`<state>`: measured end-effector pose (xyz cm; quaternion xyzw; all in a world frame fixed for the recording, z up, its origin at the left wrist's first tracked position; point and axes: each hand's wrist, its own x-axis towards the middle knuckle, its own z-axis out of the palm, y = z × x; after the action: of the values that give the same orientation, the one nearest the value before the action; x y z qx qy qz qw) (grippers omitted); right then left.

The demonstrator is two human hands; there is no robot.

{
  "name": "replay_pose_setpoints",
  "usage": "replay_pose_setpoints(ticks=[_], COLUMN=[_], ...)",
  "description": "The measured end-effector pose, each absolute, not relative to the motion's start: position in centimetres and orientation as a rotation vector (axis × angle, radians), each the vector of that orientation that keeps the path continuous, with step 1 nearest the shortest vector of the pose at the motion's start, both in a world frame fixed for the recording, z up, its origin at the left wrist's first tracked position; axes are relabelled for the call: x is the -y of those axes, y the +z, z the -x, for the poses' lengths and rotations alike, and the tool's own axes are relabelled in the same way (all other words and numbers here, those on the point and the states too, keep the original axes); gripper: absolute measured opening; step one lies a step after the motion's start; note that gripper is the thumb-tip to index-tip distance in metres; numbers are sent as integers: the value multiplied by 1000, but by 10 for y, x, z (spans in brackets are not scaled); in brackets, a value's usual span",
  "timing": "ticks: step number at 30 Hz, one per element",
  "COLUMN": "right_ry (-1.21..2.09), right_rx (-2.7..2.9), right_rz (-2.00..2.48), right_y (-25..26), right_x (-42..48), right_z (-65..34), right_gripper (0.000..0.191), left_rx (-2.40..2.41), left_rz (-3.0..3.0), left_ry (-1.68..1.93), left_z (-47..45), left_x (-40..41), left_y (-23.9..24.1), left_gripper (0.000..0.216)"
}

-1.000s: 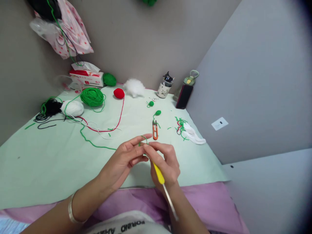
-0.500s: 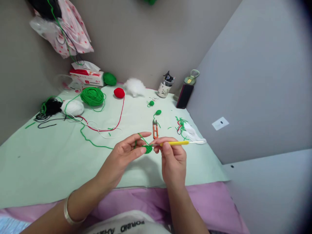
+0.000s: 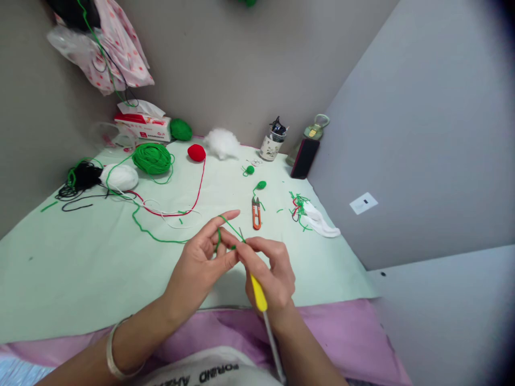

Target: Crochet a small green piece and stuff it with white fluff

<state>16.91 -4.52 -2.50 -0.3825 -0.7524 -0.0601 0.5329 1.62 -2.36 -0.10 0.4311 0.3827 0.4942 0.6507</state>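
Observation:
My left hand pinches a small green crochet piece, with green yarn looped over its raised forefinger. My right hand grips a crochet hook with a yellow handle, its metal tip up at the green piece and its tail pointing back toward my body. Both hands meet above the near part of the pale green table. The yarn strand runs left across the table toward a green yarn ball.
Orange thread snips lie just beyond my hands. Farther off are small green crochet bits, a red ball, white stuffing, white yarn, black yarn, a tissue box, a jar, a dark phone and yarn scraps.
My right hand has swung the hook from pointing sideways to the right back to tail-down toward my body. The green piece, plain between my fingers half a second ago, is now mostly covered.

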Motion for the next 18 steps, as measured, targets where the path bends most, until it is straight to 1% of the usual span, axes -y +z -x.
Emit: replay_pose_setpoints(ticks=[1, 2, 4, 7, 10, 12, 14, 18], right_ry=[-181, -144, 109, 520, 684, 658, 543, 58], right_rx=[1790, 1760, 1644, 1359, 1313, 1361, 1435, 1697], right_rz=[909, 906, 901, 851, 807, 833, 887, 948], right_y=[-27, -27, -24, -15, -10, -11, -13, -18], right_x=[45, 44, 42, 37, 33, 32, 35, 41], right_z=[-169, -169, -170, -172, -171, -169, -167, -168], right_gripper=[37, 37, 32, 23, 19, 19, 22, 33], left_rx=[-803, -746, -694, -710, -718, -748, -775, -692], left_rz=[-875, -779, -646, -640, -777, -850, -859, -695], left_ry=[1061, 1001, 924, 948, 997, 1030, 1067, 1008], left_z=[-16, -16, -14, -10, -11, -14, -17, -20], left_x=[23, 21, 17, 13, 14, 17, 19, 19], left_y=[-1, 0, -1, -1, 0, 0, 1, 0], left_gripper=[59, 59, 54, 48, 43, 40, 41, 43])
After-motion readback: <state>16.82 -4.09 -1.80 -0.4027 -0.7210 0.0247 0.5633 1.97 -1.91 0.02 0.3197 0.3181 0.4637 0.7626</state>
